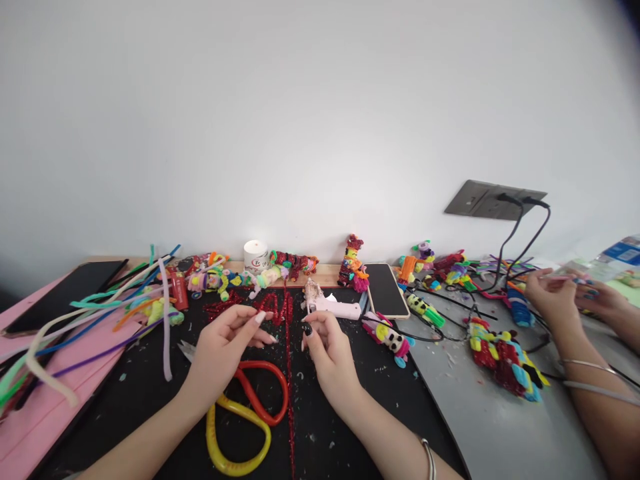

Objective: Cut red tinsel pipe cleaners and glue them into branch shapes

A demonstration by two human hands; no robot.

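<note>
My left hand (225,347) hovers over the black mat (350,393) with its fingers curled in towards the thumb; what they hold, if anything, I cannot make out. My right hand (327,353) is close beside it, with thumb and forefinger pinched at a small dark spot that may be a nail or a tiny piece. A red glitter pipe cleaner (289,373) runs straight down the mat between the two hands. Scissors with a red and a yellow handle (250,417) lie just below my left hand.
A white glue gun (334,307) and a dark phone (385,291) lie behind my right hand. Loose pipe cleaners (100,313) spread over a pink sheet at the left. Small colourful figures (353,264) line the wall. Another person's hands (557,297) work at the right, near cables (520,247).
</note>
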